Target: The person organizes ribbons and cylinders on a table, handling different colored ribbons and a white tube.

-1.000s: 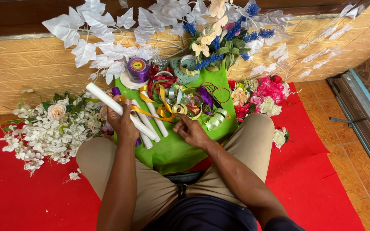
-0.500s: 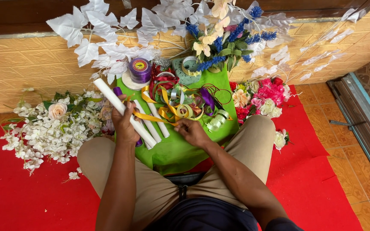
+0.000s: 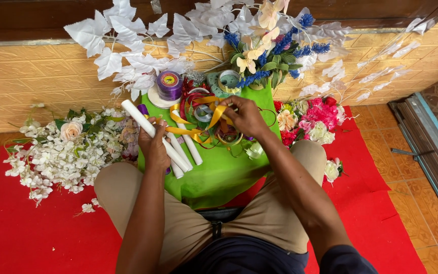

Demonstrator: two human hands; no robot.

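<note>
Yellow ribbon (image 3: 198, 131) runs taut across the green cloth (image 3: 224, 172), from the left hand (image 3: 154, 147), whose fingers clench a white rod (image 3: 150, 133), to the right hand (image 3: 247, 117), which pinches the ribbon's far end among the coloured ribbon rolls (image 3: 214, 119). This looks like ribbon being drawn out beside the rod; winding it calls for steady tension and a firm rod.

Red mat (image 3: 36, 238) (on tiled floor (image 3: 422, 203)) bears flowers (image 3: 62, 152), green cloth (image 3: 219, 175)
</note>
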